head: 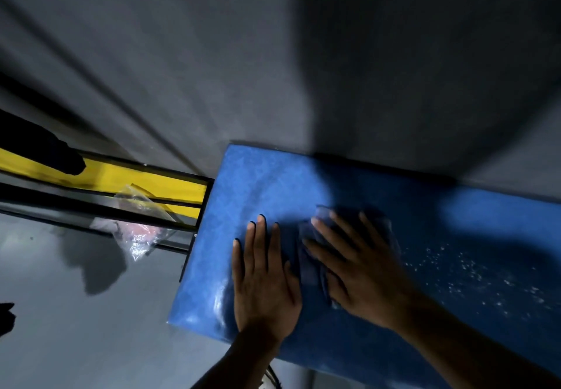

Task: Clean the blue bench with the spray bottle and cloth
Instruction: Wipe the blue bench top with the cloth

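Observation:
The blue bench (pixel 249 182) fills the lower right of the head view, its top running from its left end off to the right. My left hand (pixel 264 279) lies flat on the bench top, fingers spread, holding nothing. My right hand (pixel 361 273) presses flat on a crumpled blue cloth (pixel 309 267) just right of the left hand. White spray droplets (pixel 473 276) speckle the bench surface to the right of the cloth. The spray bottle is not in view.
A grey wall rises behind the bench. Left of the bench's end stands a yellow-and-black metal frame (pixel 136 177) with a clear plastic bag (pixel 139 231) on it. Grey floor (pixel 76 328) lies at the lower left.

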